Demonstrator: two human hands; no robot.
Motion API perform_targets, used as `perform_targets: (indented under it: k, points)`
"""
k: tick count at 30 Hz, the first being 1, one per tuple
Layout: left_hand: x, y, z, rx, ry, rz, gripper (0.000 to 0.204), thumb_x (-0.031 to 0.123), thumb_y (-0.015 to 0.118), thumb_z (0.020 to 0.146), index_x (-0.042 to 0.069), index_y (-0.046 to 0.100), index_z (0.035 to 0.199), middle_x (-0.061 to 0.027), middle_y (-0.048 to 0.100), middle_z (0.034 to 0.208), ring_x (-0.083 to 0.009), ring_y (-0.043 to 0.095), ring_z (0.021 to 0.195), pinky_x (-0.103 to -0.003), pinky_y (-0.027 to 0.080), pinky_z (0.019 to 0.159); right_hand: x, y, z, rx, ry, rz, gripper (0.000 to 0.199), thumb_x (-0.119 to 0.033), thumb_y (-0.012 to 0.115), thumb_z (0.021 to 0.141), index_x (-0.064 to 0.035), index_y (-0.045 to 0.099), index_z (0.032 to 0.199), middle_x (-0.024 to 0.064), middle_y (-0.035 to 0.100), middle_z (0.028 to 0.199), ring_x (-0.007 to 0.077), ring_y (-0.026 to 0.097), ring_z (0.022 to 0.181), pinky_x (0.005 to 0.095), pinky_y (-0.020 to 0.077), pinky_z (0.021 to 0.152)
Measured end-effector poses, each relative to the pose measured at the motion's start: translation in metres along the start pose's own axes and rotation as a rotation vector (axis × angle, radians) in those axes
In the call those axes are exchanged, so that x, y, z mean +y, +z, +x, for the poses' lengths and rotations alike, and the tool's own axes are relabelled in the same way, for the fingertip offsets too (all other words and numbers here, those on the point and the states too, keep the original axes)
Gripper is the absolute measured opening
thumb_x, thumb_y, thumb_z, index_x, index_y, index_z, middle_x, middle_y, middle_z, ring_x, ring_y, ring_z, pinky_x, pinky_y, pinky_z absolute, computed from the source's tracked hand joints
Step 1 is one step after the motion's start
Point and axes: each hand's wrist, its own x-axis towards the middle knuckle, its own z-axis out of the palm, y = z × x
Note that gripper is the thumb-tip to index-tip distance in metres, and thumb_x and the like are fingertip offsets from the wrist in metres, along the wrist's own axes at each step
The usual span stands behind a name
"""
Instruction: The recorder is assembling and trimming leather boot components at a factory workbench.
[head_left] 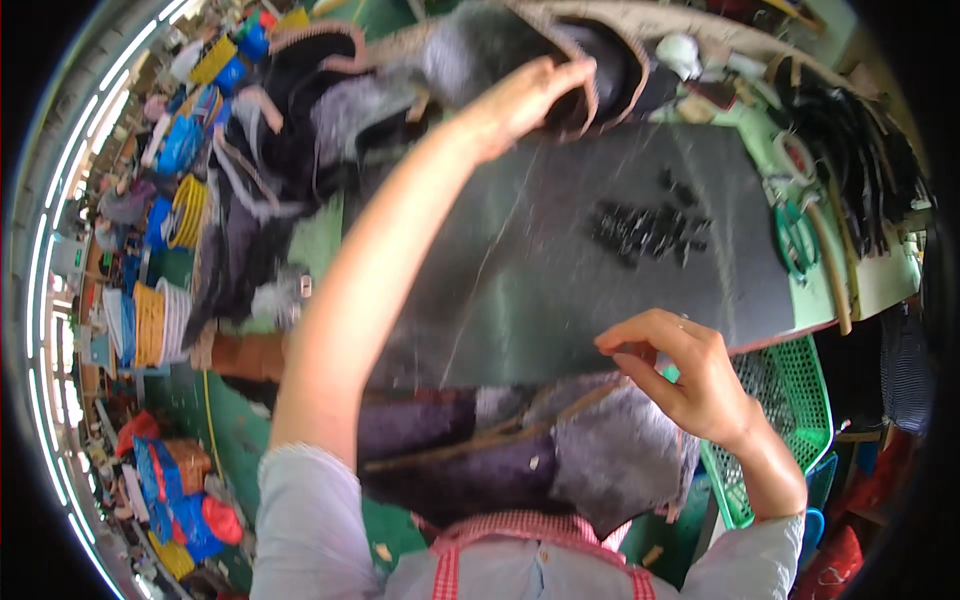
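My left hand [530, 90] reaches to the far side of the dark work board [520, 270]. Its fingers are closed on the tan edge of a black and grey fur piece [480, 50], which curls up beside another black piece [612, 70] with a tan rim. Over the board's near edge, my right hand [685, 370] is curled, thumb and forefinger close together in a pinch; anything between them is too small to make out. Several small, shiny black pieces [645, 230] lie in a loose cluster on the board. Dark and grey fur [610, 445] hangs below the near edge, close to my body.
Green-handled scissors [797, 240] and a roll of tape [794, 157] lie at the board's right. Black strips [850, 150] are heaped at the far right. A green plastic basket [800, 400] stands below, right. More fur pieces [250, 190] pile up at left.
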Motion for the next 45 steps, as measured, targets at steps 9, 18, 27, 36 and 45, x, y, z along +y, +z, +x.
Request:
perform_targets:
  k: [9,18,27,36,45]
  points:
    - [0.010,-0.018,-0.300,-0.586,-0.733,0.635,0.039,0.041,0.065,0.089,0.006,0.061,0.107,-0.0093,0.066,0.096,-0.0216,0.064,0.089,-0.033,0.049,0.078,0.020,0.111,-0.036,-0.333,0.010,-0.240,0.040,-0.019,0.070,0.080,-0.0014,0.056,0.113,0.0168,0.055,0.110,0.0365,0.053,0.105,0.0430,0.0469,0.090]
    - [-0.022,0.017,-0.421,-0.442,-0.657,0.773,0.044,0.044,0.074,0.074,0.003,0.064,0.086,-0.0160,0.062,0.083,-0.0353,0.062,0.083,-0.043,0.047,0.070,0.020,0.124,-0.033,-0.351,-0.012,-0.242,0.029,-0.012,0.076,0.070,-0.0037,0.058,0.090,0.0114,0.058,0.091,0.0312,0.056,0.091,0.0394,0.0460,0.079]
    - [-0.006,0.025,-0.378,0.167,0.477,-0.018,0.047,0.004,0.072,0.069,0.015,0.061,0.114,-0.0292,0.060,0.113,-0.0494,0.053,0.115,-0.057,0.040,0.099,0.006,0.158,-0.009,0.039,-0.240,-0.429,0.023,-0.011,0.073,0.069,-0.0062,0.055,0.082,0.0092,0.056,0.083,0.0283,0.057,0.083,0.0384,0.0486,0.072]
    - [-0.034,0.105,-0.287,0.224,0.019,0.130,0.023,0.005,0.067,0.084,0.002,0.045,0.078,-0.0019,0.042,0.061,-0.0065,0.040,0.056,-0.024,0.035,0.052,0.027,0.092,-0.013,0.001,-0.138,-0.142,0.014,-0.009,0.066,0.082,-0.0038,0.062,0.094,0.0131,0.063,0.087,0.0305,0.064,0.080,0.0372,0.0521,0.070]
    - [-0.041,0.105,-0.282,0.297,0.102,0.300,0.005,0.006,0.058,0.082,0.002,0.059,0.085,-0.0071,0.049,0.069,-0.0191,0.049,0.060,-0.030,0.040,0.058,0.091,-0.018,0.015,0.657,0.383,-0.455,0.020,-0.009,0.068,0.083,-0.0047,0.064,0.102,0.0091,0.066,0.088,0.0179,0.062,0.067,0.0294,0.0508,0.065]
